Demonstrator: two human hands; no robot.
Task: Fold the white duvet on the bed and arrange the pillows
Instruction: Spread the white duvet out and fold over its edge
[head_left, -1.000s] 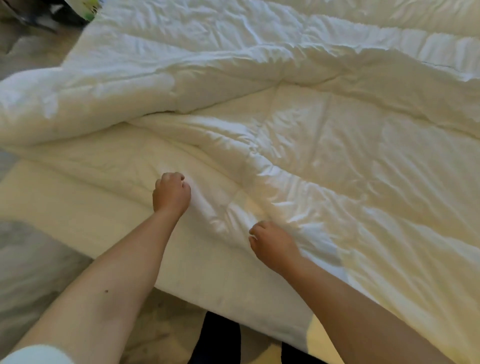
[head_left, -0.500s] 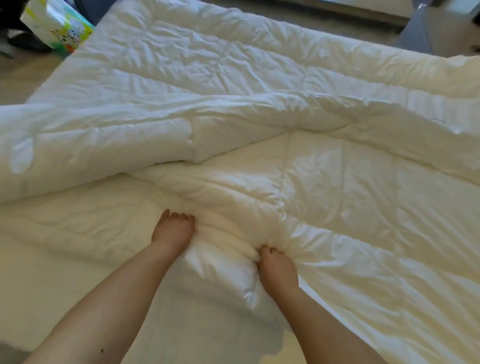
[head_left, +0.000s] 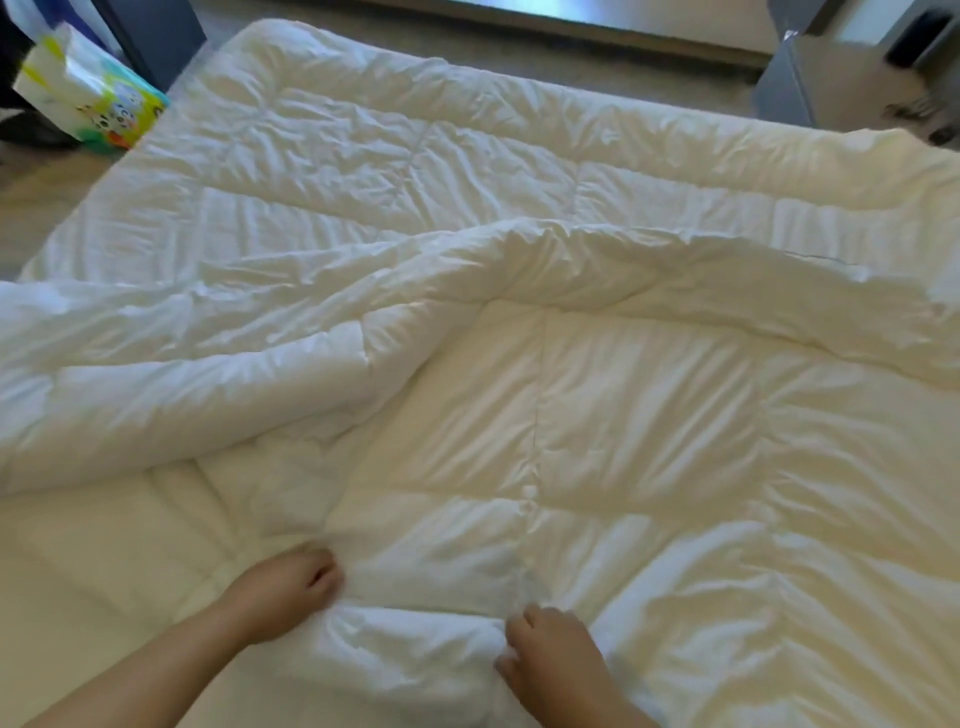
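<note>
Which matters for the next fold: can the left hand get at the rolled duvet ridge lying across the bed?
Probably yes: the left hand grips the duvet edge, with only flat quilt before the ridge.

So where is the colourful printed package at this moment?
In the head view, the colourful printed package stands at the far left, on the floor beside the far left corner of the white quilted duvet, next to a dark furniture leg.
</note>
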